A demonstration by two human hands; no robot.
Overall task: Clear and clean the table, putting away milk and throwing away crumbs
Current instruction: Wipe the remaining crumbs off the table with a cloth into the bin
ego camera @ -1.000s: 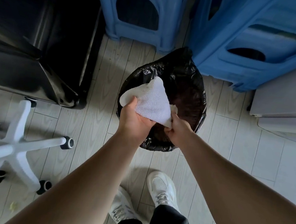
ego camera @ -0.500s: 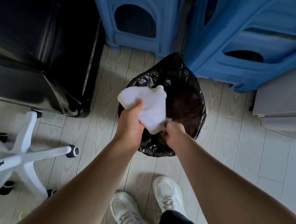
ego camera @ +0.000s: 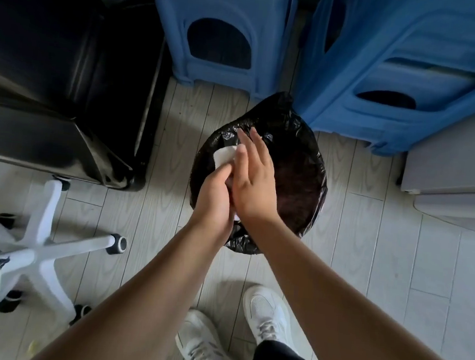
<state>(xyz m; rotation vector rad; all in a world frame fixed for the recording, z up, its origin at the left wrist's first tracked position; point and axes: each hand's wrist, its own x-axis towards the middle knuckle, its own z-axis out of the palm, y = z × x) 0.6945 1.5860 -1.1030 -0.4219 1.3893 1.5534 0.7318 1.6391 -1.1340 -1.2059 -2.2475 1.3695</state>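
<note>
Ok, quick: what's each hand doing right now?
Left hand: grips the white cloth over the bin.
Right hand: open, straight fingers laid flat on the cloth.

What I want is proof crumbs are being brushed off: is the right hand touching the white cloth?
Touching. The head view shows the right hand laid flat on the white cloth, which the left hand grips over the bin.

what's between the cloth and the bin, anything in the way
Nothing visible. The left hand grips the cloth over the near-left part of the bin, whose mouth is open. The right hand lies flat on top of the cloth, not under it.
</note>
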